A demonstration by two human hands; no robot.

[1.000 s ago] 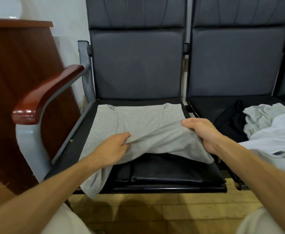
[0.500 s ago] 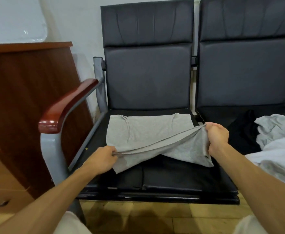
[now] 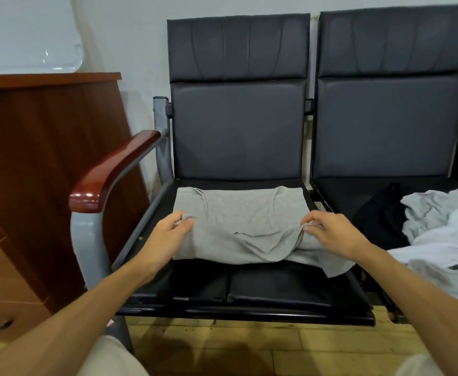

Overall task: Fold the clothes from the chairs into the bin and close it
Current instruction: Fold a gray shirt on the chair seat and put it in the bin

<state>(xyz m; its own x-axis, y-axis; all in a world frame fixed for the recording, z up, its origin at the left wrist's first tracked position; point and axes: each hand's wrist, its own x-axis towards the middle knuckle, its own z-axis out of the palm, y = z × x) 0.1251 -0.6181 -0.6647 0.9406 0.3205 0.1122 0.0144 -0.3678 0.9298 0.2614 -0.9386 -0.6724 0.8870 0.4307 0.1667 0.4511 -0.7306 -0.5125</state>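
shirt (image 3: 238,226) flat, part-folded on left seat (image 3: 276,289), between both grips | L grip (image 3: 168,234) pinching its left edge | R grip (image 3: 333,234) pinching bunched right edge | clothes pile (image 3: 439,240) on right seat (image 3: 344,194)

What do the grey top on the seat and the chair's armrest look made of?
Grey top: soft knit fabric, probably cotton jersey; matte, heathered, draping in wrinkles. Armrest: likely varnished reddish wood; glossy, with bright highlights at its front end.
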